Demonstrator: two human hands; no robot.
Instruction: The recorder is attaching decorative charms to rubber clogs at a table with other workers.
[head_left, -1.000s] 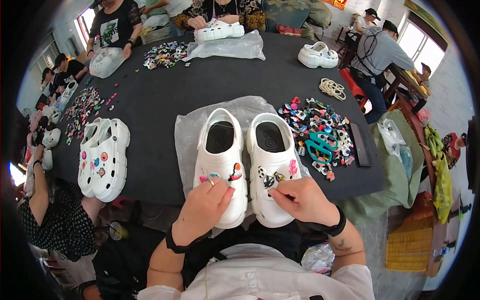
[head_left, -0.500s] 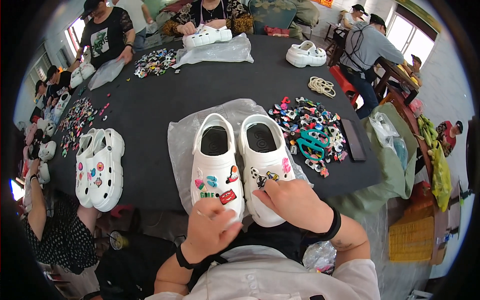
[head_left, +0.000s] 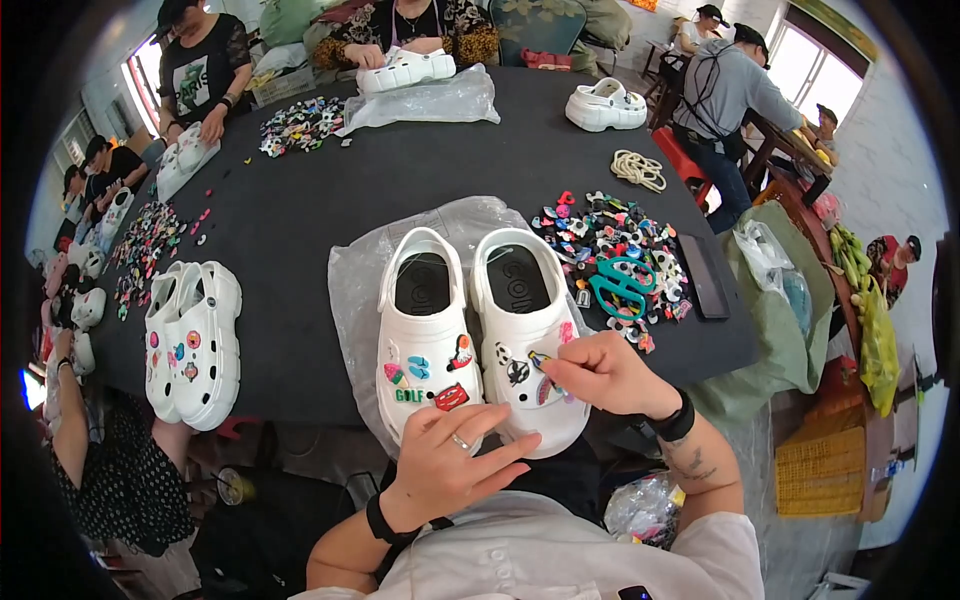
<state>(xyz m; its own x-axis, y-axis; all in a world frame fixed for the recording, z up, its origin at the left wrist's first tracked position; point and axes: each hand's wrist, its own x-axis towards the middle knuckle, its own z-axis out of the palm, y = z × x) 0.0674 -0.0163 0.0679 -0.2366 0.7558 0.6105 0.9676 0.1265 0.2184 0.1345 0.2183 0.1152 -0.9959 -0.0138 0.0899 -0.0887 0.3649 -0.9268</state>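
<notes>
Workroom, other people (head_left: 745, 95) at work around and beyond one dark table (head_left: 290, 210); clock read from centre of view. At centre, toes toward 6: left clog (head_left: 430, 335) and right clog (head_left: 512, 328), both white, side by side, partly over a clear plastic bag (head_left: 350, 300). On left clog: red car charm (head_left: 451, 397), blue sandal charm (head_left: 419, 373), others. On right clog: football charm (head_left: 502, 351), round black-and-white charm (head_left: 517, 372), pink charm (head_left: 567, 331). At 4: right hand (head_left: 610, 375), thumb and forefinger closed on a yellow-and-dark charm (head_left: 536, 359) at the right clog's upper. At 6: left hand (head_left: 450, 450), fingers spread, gripping nothing visible, over the toes; contact, cannot tell. Between 2 and 3: loose charms (head_left: 600, 225), heaped, teal-handled scissors (head_left: 622, 289) on top. At 9: second white pair (head_left: 200, 340), charms fitted. Step in hand, as judged: seating or straightening the pinched charm. Called for next: firm thumb pressure, toe steadied by left hand, neighbouring charms undisturbed; depth of seating, hidden by fingers.
</notes>
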